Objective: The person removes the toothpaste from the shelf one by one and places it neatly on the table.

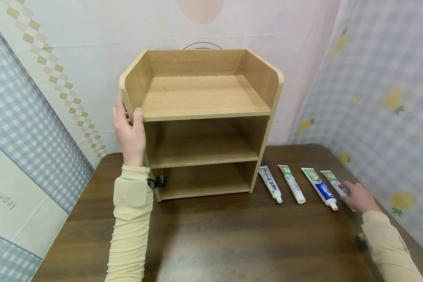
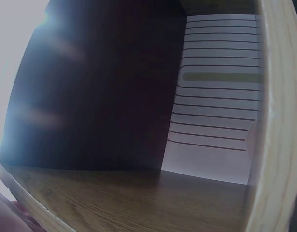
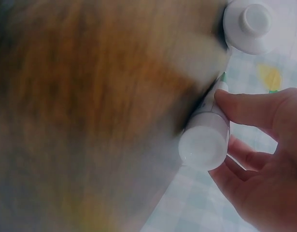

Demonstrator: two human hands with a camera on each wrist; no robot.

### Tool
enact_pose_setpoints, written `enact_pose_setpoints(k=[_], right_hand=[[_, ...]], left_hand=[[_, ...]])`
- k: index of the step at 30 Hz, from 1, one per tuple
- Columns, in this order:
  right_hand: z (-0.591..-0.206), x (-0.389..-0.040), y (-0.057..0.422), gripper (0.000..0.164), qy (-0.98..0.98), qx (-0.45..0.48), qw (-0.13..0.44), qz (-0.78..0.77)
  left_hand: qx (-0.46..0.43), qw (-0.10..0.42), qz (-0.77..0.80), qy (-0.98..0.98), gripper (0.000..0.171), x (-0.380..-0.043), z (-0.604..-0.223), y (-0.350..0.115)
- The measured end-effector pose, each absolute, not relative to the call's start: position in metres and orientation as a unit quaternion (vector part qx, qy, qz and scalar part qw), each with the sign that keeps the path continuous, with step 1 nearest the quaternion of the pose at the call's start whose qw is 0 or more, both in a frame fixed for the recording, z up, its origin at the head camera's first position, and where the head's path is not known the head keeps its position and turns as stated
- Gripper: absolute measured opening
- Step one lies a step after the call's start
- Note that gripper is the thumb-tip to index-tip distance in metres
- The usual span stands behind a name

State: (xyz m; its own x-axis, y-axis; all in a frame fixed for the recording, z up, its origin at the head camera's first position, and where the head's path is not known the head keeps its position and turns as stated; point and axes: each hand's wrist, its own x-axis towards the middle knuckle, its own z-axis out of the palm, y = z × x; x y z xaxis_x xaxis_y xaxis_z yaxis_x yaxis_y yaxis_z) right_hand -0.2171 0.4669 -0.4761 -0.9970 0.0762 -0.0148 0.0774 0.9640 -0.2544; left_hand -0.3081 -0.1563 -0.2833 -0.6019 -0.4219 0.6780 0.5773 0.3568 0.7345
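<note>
A small wooden shelf with an upper tray and two open compartments stands on the table. At its left side panel, my left hand grips the front edge, thumb inside and fingers outside. The left wrist view looks into a compartment past a pale board edge. Off to the right, my right hand holds the rightmost green-and-white toothpaste tube at its capped end. Up close in the right wrist view, the thumb and fingers pinch that tube just behind its white cap.
Three more toothpaste tubes lie between the shelf and my right hand: a blue-and-white one, a green-and-white one and a green-and-blue one. Patterned cloth hangs along the right edge of the brown table.
</note>
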Motion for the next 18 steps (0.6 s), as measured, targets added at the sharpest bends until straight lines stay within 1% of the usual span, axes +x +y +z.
enact_pose_setpoints(k=[6, 8, 10, 13, 15, 18], right_hand=[[-0.475, -0.22, 0.464, 0.04, 0.993, 0.016, -0.023, -0.116], [-0.472, -0.223, 0.463, 0.042, 0.993, 0.013, -0.019, -0.113], [-0.468, -0.224, 0.462, 0.047, 0.994, 0.017, -0.005, -0.107], [-0.459, -0.22, 0.455, 0.061, 0.993, 0.031, 0.019, -0.109], [-0.454, -0.215, 0.444, 0.067, 0.993, 0.031, 0.002, -0.111], [-0.444, -0.208, 0.421, 0.07, 0.991, 0.018, -0.057, -0.118]], left_hand=[[-0.052, 0.442, -0.56, -0.699, 0.058, -0.308, -0.28, -0.157], [-0.065, 0.438, -0.558, -0.702, 0.058, -0.309, -0.279, -0.16], [-0.081, 0.423, -0.553, -0.713, 0.058, -0.309, -0.277, -0.164], [-0.11, 0.391, -0.539, -0.738, 0.061, -0.305, -0.278, -0.171], [-0.126, 0.38, -0.522, -0.753, 0.064, -0.3, -0.283, -0.173], [-0.15, 0.395, -0.487, -0.764, 0.068, -0.29, -0.296, -0.173]])
